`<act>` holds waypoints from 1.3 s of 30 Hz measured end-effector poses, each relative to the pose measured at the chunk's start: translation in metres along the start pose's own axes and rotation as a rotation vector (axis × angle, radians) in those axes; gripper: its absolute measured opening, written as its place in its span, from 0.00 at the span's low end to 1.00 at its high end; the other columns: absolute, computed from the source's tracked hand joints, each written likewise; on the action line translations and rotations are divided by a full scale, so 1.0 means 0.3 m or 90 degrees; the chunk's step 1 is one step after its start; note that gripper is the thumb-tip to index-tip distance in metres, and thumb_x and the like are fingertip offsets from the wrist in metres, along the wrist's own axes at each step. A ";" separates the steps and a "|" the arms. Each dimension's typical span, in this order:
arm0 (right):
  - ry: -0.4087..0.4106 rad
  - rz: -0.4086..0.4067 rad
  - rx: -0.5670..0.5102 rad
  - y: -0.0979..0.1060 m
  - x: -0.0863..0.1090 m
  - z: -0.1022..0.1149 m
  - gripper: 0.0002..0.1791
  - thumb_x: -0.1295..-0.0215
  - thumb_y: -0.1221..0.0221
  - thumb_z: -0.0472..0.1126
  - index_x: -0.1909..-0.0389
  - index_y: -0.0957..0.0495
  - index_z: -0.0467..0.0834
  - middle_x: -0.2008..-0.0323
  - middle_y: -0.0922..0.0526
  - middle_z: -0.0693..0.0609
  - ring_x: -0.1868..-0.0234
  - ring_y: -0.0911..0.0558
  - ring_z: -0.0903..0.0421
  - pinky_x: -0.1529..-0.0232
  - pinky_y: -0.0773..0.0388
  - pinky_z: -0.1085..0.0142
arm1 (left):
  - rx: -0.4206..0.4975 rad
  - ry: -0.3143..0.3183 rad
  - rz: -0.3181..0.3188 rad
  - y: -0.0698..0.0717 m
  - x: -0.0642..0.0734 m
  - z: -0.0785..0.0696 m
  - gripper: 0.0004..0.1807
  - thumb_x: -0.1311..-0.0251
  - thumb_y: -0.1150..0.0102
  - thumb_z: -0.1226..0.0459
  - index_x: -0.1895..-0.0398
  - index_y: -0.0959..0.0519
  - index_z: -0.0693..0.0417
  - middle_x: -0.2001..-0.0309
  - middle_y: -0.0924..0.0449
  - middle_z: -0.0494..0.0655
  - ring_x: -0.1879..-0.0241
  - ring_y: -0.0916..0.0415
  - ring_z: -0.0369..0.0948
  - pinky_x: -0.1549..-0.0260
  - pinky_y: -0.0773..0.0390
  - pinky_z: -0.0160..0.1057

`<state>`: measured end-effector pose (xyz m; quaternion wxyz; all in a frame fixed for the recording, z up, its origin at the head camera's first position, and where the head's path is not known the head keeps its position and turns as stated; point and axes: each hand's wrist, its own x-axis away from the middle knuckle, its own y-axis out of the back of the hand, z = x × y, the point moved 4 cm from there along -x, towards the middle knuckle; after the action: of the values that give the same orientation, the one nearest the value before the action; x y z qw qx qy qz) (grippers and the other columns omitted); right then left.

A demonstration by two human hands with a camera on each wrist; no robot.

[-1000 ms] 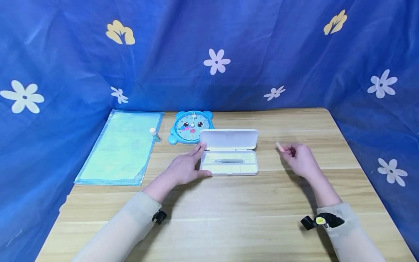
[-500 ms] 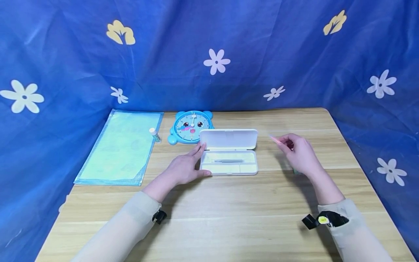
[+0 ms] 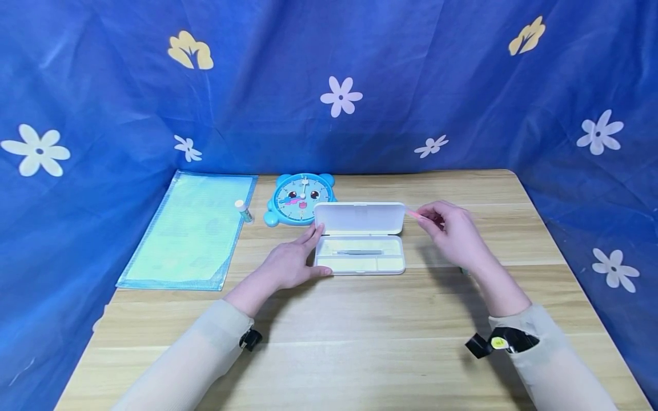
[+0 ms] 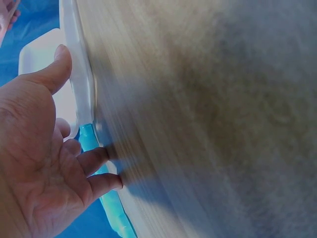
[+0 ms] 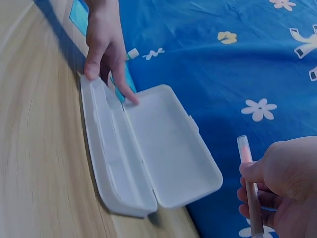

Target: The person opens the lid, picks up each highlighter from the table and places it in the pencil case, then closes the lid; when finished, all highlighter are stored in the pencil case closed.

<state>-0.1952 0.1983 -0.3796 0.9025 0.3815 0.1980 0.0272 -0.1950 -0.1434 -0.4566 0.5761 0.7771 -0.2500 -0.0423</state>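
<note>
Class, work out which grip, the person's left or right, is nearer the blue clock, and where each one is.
Left. The left grip is just in front of the blue clock; the right grip is farther off, to its right, beyond the open white case.

right hand (image 3: 454,233) in a pinch

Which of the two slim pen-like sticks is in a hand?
The slim pen-like stick with a pink section and clear end, pinched in the right hand; the slim grey stick instead lies inside the open white rectangular plastic case.
</note>
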 end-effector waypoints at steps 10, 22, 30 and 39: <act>0.033 0.040 -0.036 -0.062 -0.032 0.056 0.06 0.26 0.34 0.35 0.53 0.13 0.38 0.62 0.13 0.49 0.64 0.18 0.54 0.62 0.20 0.60 | 0.002 0.001 -0.001 0.000 0.001 0.001 0.61 0.36 0.37 0.32 0.12 0.61 0.42 0.15 0.62 0.47 0.29 0.32 0.63 0.35 0.27 0.60; 0.091 0.102 -0.043 -0.190 -0.065 0.111 0.06 0.28 0.33 0.33 0.54 0.12 0.37 0.66 0.15 0.51 0.67 0.19 0.55 0.64 0.21 0.59 | 0.004 0.002 -0.001 0.000 0.001 0.001 0.61 0.36 0.37 0.32 0.12 0.60 0.42 0.15 0.61 0.47 0.29 0.32 0.64 0.34 0.28 0.60; 0.084 0.168 -0.025 -0.307 -0.078 0.127 0.07 0.28 0.32 0.34 0.53 0.11 0.38 0.61 0.13 0.50 0.63 0.18 0.55 0.57 0.18 0.58 | 0.006 0.004 -0.005 -0.005 0.000 0.006 0.61 0.37 0.37 0.31 0.12 0.60 0.42 0.15 0.61 0.47 0.29 0.32 0.63 0.35 0.27 0.60; 0.129 0.237 0.059 -0.445 -0.079 0.139 0.07 0.27 0.34 0.33 0.53 0.11 0.37 0.59 0.12 0.47 0.54 0.14 0.50 0.45 0.18 0.55 | 0.001 0.001 -0.005 0.003 0.007 0.001 0.62 0.37 0.36 0.32 0.12 0.59 0.45 0.15 0.60 0.49 0.30 0.30 0.63 0.37 0.25 0.60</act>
<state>-0.2150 0.0709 -0.4388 0.8386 0.4482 0.2151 0.2228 -0.1936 -0.1449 -0.4553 0.5757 0.7786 -0.2461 -0.0436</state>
